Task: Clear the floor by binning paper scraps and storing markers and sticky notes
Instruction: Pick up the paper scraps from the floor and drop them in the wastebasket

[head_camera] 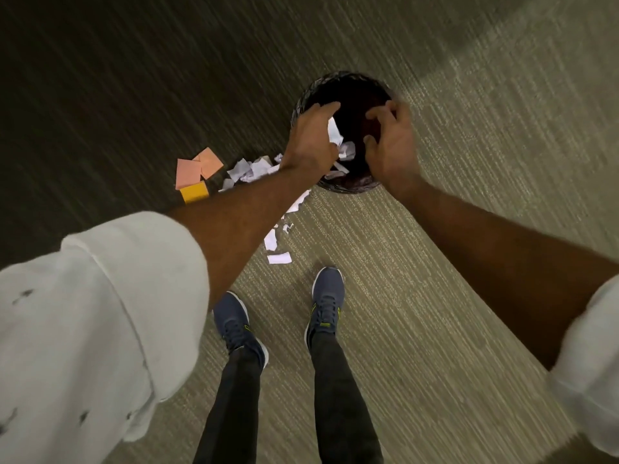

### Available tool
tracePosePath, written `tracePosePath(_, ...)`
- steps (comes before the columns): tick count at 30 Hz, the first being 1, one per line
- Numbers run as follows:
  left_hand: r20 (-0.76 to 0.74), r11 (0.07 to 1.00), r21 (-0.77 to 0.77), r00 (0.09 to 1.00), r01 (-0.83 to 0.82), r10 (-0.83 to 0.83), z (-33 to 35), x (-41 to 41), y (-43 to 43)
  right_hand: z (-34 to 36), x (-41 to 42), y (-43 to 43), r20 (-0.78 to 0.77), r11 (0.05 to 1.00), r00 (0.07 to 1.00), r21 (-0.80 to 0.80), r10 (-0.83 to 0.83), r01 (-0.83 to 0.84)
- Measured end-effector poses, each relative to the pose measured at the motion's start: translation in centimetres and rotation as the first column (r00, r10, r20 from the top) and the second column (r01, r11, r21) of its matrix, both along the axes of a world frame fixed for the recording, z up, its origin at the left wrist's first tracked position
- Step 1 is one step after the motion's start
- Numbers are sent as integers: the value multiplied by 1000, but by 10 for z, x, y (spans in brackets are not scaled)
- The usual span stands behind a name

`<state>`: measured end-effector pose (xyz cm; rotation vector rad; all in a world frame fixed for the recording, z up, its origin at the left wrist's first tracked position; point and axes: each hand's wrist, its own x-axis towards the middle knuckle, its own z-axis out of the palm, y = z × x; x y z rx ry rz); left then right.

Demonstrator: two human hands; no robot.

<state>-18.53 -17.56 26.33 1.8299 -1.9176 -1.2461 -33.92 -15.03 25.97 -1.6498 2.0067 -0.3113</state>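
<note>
White paper scraps (339,139) are dropping between two hands held over the mouth of a dark round bin (338,187), so the binning step is under way rather than finished. The left hand (313,139) hangs over the near-left rim with its fingers (326,110) spread and loosely curled; a scrap shows at its palm edge, though whether it is pinched or already falling cannot be told. The right hand (393,145) hovers over the right side of the opening, fingers bent and parted, holding nothing that can be seen. Some pale pieces lie inside the bin near its front wall.

Plenty is left on the carpet floor (435,262). A heap of crumpled paper (249,170) sits just left of the bin, partly hidden by the left forearm, and a trail of torn strips (279,241) runs from the bin's base towards the person's shoes (326,304). Further left, pink sticky notes (197,167) overlap each other, with a yellow sticky-note pad (194,192) touching their near edge. None of these has been stored yet. No markers appear in view, nor any container for them.

By my reading, the job is at an early-to-middle stage: one load of scraps goes in, at least another handful or two remains, and the storing part has not begun.
</note>
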Motion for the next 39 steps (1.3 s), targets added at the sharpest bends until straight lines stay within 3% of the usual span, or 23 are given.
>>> tracePosePath(8,-61,996,-59,996,-68,64,-11,46,48,-7,32,36,23,997,997,20,77,-77)
tracePosePath(17,165,994,105,986,-21,3,-70,111,116,-65,109,105,70,931,942,143,330,-336)
tracePosePath(29,331,987,149,944,-57,5,-209,180,136,-219,144,112,-70,807,827,279,557,-520)
tracePosePath(35,438,971,232,897,-56,-53,-285,195,117,-299,162,82,-148,689,707,429,691,-584)
tracePosePath(39,457,968,252,881,7,-125,-326,196,109,-338,172,68,-232,612,579,467,782,-639)
